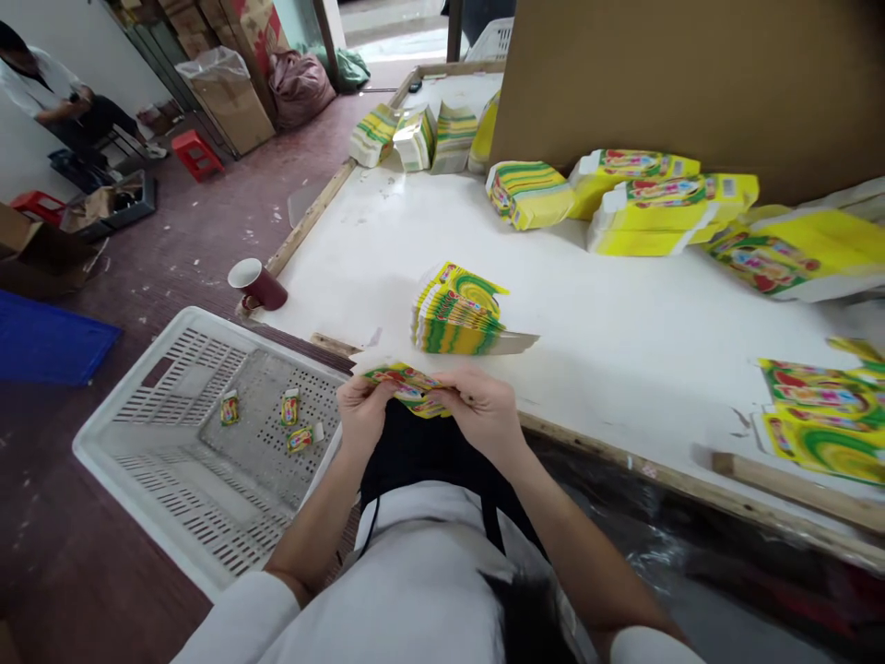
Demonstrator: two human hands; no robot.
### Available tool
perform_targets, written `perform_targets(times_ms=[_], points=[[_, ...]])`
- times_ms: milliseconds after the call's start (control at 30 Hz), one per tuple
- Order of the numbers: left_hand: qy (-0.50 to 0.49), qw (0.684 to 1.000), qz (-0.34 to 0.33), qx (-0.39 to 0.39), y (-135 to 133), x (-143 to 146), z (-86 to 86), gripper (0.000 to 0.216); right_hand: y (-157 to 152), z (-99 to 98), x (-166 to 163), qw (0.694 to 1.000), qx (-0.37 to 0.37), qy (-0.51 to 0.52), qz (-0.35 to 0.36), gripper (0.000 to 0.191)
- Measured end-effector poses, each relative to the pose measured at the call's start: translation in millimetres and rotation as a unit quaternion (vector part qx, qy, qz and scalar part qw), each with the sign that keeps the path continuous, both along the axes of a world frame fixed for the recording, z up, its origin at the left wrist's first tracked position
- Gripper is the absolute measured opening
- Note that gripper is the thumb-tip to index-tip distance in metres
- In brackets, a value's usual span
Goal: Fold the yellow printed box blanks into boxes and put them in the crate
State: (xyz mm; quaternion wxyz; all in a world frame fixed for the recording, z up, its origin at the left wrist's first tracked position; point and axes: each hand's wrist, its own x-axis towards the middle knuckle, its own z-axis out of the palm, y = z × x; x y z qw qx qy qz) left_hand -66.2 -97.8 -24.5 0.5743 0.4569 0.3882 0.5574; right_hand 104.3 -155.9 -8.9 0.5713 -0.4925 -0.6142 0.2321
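Both my hands meet at the near edge of the white table (608, 323), gripping one flat yellow, green and red printed carton (407, 385) between them. My left hand (362, 410) pinches its left end and my right hand (484, 411) holds its right end, fingers curled over it. Just beyond the carton a fanned stack of the same flat cartons (456, 312) lies on the table. To my left a white plastic crate (200, 443) stands on the floor with three small folded cartons (289, 408) on its bottom.
Bundles of flat cartons (650, 198) lie along the far side before a tall brown cardboard sheet (691, 83). More printed sheets (822, 415) lie at the right. A dark red cup (257, 282) stands by the table corner. A person (41, 88) sits at the far left among boxes.
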Motion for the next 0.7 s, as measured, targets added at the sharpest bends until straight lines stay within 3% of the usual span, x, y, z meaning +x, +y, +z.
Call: perform_targets(times_ms=[67, 200, 300, 367, 500, 600, 700], points=[[0.036, 0.994, -0.101, 0.014, 7.2, -16.2, 8.8, 0.046, -3.7, -0.1, 8.0, 0.998, 0.023, -0.062, -0.023, 0.024], [0.156, 0.949, -0.261, 0.086, 19.0, -37.2, 41.3, 0.108, -7.5, 4.9, 20.7, 0.958, 0.116, -0.259, -0.029, 0.029], [0.337, 0.882, -0.315, 0.099, 14.2, -25.9, 49.9, 0.112, -7.0, 8.1, 19.7, 0.933, 0.169, -0.317, 0.009, 0.024], [0.393, 0.868, -0.293, 0.075, 5.6, -9.2, 44.7, 0.093, -7.1, 5.8, 12.4, 0.939, 0.189, -0.285, -0.043, 0.026], [0.373, 0.912, -0.162, 0.05, -8.3, 16.7, 30.2, 0.062, -12.2, -6.1, -12.0, 0.961, 0.169, -0.127, -0.18, 0.037], [0.357, 0.922, -0.124, 0.084, -8.8, 18.8, 26.5, 0.068, -17.1, -8.0, -21.7, 0.98, 0.126, -0.042, -0.147, 0.033], [0.384, 0.905, -0.127, 0.13, -7.2, 12.8, 24.7, 0.083, -14.9, 0.3, -11.5, 0.989, 0.055, 0.062, -0.125, 0.031]])
